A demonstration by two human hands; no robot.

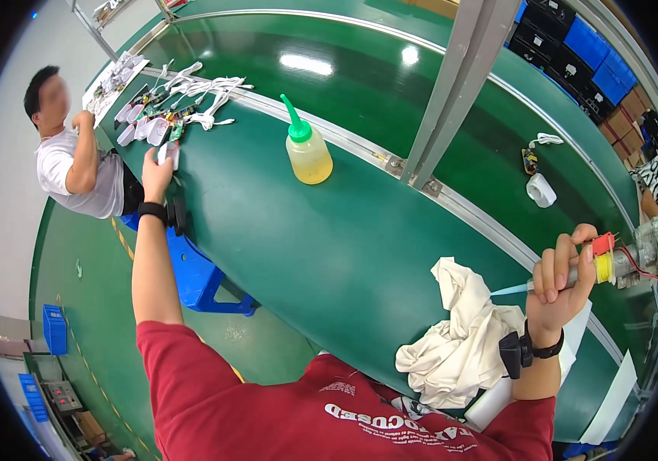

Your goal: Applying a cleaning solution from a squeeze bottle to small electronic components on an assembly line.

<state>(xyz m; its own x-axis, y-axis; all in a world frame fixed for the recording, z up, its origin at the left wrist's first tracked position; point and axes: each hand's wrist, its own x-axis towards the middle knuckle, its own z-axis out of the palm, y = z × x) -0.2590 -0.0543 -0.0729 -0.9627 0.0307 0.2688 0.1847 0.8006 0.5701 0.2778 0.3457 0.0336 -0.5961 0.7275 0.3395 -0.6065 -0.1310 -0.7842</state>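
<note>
My left hand [157, 175] reaches to the far left of the green workbench, its fingers closed on a small white plastic housing [167, 154]. Just beyond it lie several more white housings [148, 131] and circuit boards with white cables [210, 91]. On the right, my right hand [561, 278] is wrapped around a grey pen-shaped dispensing tool [573, 276]. Its pale blue tapered tip [509, 290] points left, over or against a crumpled cream cloth [463, 338]; contact cannot be told. Yellow and red parts [604, 246] sit at the tool's rear, with wires behind.
A squeeze bottle [310, 157] with green spout and yellowish liquid stands mid-bench. A metal post [452, 100] rises at the bench's far rail. On the green surface beyond lie a white housing [540, 190] and a circuit board [530, 160]. A co-worker [87, 169] is at left, near a blue stool [194, 273].
</note>
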